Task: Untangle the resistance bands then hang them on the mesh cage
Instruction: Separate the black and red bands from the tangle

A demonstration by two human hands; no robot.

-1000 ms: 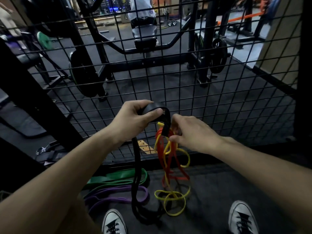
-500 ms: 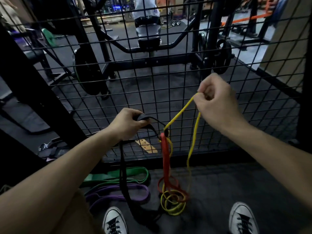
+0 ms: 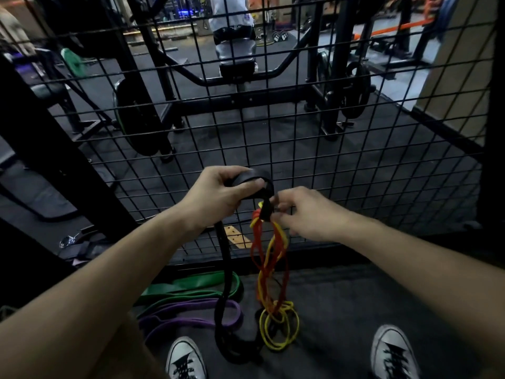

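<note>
Black band (image 3: 222,272) gripped by left hand (image 3: 218,192), right hand (image 3: 306,214) fingertips blurred

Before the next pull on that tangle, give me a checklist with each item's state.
1. Left hand grips the black band at its top loop: ok.
2. Right hand has a hold at the knot; its fingers are there, but which strand they pinch: cannot tell.
3. Red band and yellow band free of each other: not ok, they hang twisted together.
4. Hanging ends off the floor: not ok, yellow coils and the black band's tail lie between the shoes.
5. Green band and purple band hung on the mesh cage: not ok, both lie on the floor.
</note>
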